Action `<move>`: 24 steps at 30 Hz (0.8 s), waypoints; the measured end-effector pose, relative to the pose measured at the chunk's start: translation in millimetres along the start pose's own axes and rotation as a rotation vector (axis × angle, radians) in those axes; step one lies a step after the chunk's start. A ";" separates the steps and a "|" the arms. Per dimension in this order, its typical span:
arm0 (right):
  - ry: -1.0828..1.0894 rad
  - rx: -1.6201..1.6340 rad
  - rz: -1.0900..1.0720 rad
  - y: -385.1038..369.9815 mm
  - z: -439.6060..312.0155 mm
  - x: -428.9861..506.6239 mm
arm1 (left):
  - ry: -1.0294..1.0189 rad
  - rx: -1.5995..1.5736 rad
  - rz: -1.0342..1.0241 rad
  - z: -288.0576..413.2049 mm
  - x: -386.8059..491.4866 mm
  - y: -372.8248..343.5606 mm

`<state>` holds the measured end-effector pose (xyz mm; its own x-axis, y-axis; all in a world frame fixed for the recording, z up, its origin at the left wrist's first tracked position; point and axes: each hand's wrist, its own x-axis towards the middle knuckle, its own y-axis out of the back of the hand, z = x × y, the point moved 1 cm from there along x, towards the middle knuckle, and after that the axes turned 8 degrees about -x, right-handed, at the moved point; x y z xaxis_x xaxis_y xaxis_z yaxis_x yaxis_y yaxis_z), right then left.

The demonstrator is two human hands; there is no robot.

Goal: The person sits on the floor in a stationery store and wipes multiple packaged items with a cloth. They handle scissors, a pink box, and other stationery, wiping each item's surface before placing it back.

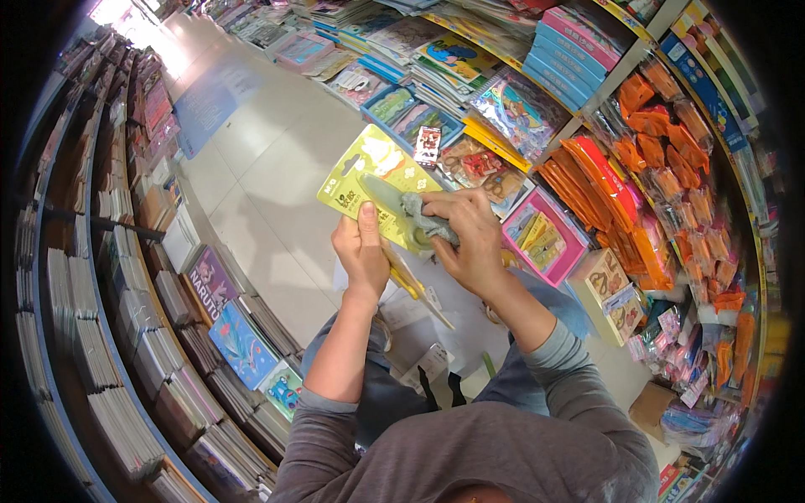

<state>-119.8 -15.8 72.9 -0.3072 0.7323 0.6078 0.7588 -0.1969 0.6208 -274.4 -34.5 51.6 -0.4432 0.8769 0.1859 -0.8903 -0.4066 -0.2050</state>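
Note:
My left hand (363, 254) grips a yellow blister-pack card (383, 157) by its lower left edge, thumb on the front. A clear plastic bubble (380, 190) covers part of the card; what it contains is hard to make out. More thin yellow packs (402, 281) jut out below that hand, seen nearly edge-on. In my right hand (470, 236) is a crumpled grey cloth (440, 227), pressed against the bubble's lower right part. White sheeting or packaging (462, 327) lies between my knees, partly hidden by my arms.
Close by on the right are a pink tray (560, 273) of yellow packs, a box picturing scissors (607, 292) and orange packets (588, 188). A blue basket (456, 122) stands farther ahead. Book-filled shelves (116, 314) curve along the left, beside the tiled floor (277, 157).

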 end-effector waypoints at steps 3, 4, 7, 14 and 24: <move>0.007 -0.006 -0.030 3.2 -1.1 1.4 | 0.129 -0.160 -0.007 0.1 -1.6 1.3; 0.011 0.020 -0.032 4.2 0.5 1.9 | 0.160 -0.186 -0.019 0.4 -1.1 2.4; -0.001 0.061 -0.019 7.1 9.4 1.2 | 0.206 -0.231 -0.031 1.0 3.1 5.3; -0.057 0.092 0.056 -1.8 4.0 -21.0 | 0.203 -0.557 0.045 -2.6 7.7 10.0; -0.171 0.348 -0.204 9.3 28.5 -30.3 | 0.107 -0.215 0.027 3.1 8.4 13.5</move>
<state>-87.1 -21.2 46.2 -0.3933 0.8366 0.3812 0.8498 0.1726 0.4981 -290.5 -33.4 53.4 -0.4425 0.8935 0.0771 -0.8309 -0.3761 -0.4102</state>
